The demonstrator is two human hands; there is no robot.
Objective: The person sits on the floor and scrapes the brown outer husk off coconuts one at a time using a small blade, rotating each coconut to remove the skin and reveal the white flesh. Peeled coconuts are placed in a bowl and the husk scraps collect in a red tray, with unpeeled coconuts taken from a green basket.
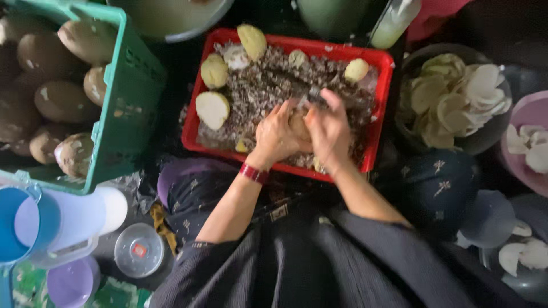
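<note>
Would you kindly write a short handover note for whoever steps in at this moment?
Left hand: cups a pale, partly peeled round tuber over the red plastic tray.
Right hand: grips a dark-handled peeler against that tuber.
Done: several peeled yellowish tubers lie in the tray among brown peelings; pale slices fill the dark round bowl on the right.
Left: unpeeled brown tubers fill the green plastic crate on the left.

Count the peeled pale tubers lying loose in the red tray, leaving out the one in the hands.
5: two at the left edge, two along the top, one at top right. Peelings may hide more.
</note>
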